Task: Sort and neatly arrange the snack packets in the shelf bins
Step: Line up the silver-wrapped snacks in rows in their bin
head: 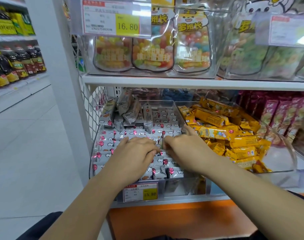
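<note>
Silver balloon-print packets [139, 134] lay in flat rows in the left clear bin [179, 185], several tumbled loose at its back; yellow packets [217, 129] sat heaped in the right bin [279, 158].

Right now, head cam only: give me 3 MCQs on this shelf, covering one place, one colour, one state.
1. Where are the left hand and right hand?
A) over the white packets in the left bin
B) on the floor
C) on the upper shelf

2. What colour are the neighbouring packets to the right?
A) blue
B) yellow
C) green

3. How do the back packets in the left bin lie?
A) jumbled, some on end
B) in flat rows
C) boxed

Answers:
1 A: both hands are over the white rows.
2 B: that heap is yellow.
3 A: they tilt and stand, unlike the flat front rows.
</note>
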`<state>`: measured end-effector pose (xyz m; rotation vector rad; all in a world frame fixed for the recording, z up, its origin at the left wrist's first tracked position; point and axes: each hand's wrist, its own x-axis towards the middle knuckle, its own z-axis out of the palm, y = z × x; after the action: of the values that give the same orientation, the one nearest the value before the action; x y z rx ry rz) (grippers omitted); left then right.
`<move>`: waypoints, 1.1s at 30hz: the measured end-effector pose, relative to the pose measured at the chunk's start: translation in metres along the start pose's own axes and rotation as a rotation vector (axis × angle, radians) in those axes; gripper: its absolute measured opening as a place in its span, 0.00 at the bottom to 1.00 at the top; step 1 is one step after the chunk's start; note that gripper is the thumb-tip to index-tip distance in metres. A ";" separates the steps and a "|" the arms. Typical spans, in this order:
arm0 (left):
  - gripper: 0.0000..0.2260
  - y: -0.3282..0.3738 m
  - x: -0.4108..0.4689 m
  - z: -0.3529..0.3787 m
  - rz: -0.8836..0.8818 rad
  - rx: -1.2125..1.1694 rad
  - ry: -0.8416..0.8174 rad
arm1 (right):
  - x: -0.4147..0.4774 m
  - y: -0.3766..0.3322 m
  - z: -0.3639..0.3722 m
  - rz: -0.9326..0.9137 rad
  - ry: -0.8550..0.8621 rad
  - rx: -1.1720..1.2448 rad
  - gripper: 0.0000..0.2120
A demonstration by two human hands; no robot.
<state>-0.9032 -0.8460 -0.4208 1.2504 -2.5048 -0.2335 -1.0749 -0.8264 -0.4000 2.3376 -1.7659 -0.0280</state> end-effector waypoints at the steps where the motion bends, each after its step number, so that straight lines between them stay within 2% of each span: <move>1: 0.14 0.000 0.000 0.000 -0.005 -0.012 0.001 | 0.001 0.001 -0.002 0.001 -0.021 -0.001 0.08; 4: 0.14 0.000 -0.002 0.000 0.000 -0.036 0.022 | -0.002 0.005 -0.008 -0.027 -0.033 0.065 0.08; 10: 0.12 -0.008 -0.005 -0.005 0.005 -0.071 0.132 | 0.016 0.000 -0.013 -0.050 0.211 0.424 0.13; 17: 0.12 -0.014 -0.006 -0.009 -0.060 -0.125 0.183 | 0.066 -0.013 -0.009 0.035 -0.067 0.382 0.18; 21: 0.13 -0.015 -0.006 -0.013 -0.094 -0.167 0.188 | 0.060 -0.009 -0.007 0.114 0.109 0.422 0.17; 24: 0.13 -0.014 -0.008 -0.015 -0.106 -0.190 0.210 | 0.045 -0.001 -0.012 0.189 0.283 0.544 0.16; 28: 0.15 -0.008 -0.010 -0.018 -0.152 -0.214 0.272 | 0.003 0.008 -0.020 0.184 0.395 0.764 0.17; 30: 0.20 -0.001 -0.009 -0.019 -0.202 -0.329 0.296 | -0.021 0.008 -0.020 0.135 0.424 0.867 0.17; 33: 0.27 0.012 -0.006 -0.023 -0.304 -0.667 0.300 | -0.044 0.005 -0.018 0.050 0.447 1.014 0.21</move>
<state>-0.9008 -0.8339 -0.3974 1.2416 -1.7499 -0.8091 -1.0896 -0.7826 -0.3860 2.5108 -1.7970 1.5894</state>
